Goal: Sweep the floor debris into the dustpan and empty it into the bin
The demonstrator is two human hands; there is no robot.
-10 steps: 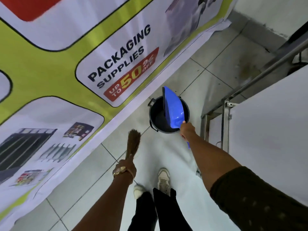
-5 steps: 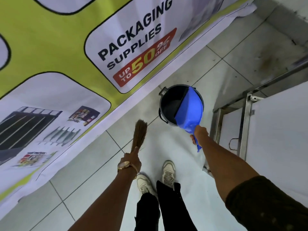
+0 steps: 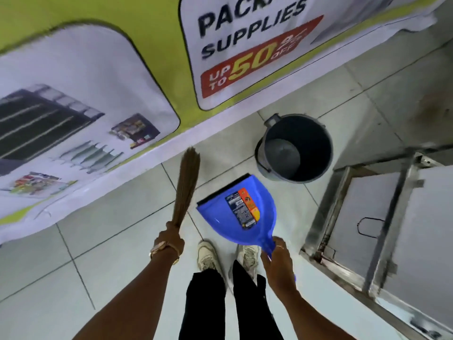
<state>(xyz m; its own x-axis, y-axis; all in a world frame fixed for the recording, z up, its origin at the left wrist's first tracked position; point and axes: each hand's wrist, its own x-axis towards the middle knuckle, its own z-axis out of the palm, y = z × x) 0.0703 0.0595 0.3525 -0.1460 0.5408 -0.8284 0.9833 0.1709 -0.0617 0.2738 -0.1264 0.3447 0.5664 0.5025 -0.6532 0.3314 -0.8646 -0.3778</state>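
dustpan (image 3: 239, 212) in R hand (image 3: 278, 260), clear of bin (image 3: 295, 148) rim | L hand (image 3: 170, 241) grips broom (image 3: 186, 185) | open tile between

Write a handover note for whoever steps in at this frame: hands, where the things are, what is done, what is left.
Left hand: closed on the broom, bristles pointing away, off the floor.
Right hand: closed on the handle of the blue dustpan, held level above the floor tiles near the shoes, pan looks empty.
Bin: open, upright on the floor just beyond the dustpan, by the banner.
Done: dustpan appears emptied and is clear of the bin.
Left: no debris visible on the tiles in view; check elsewhere, then put the tools away.
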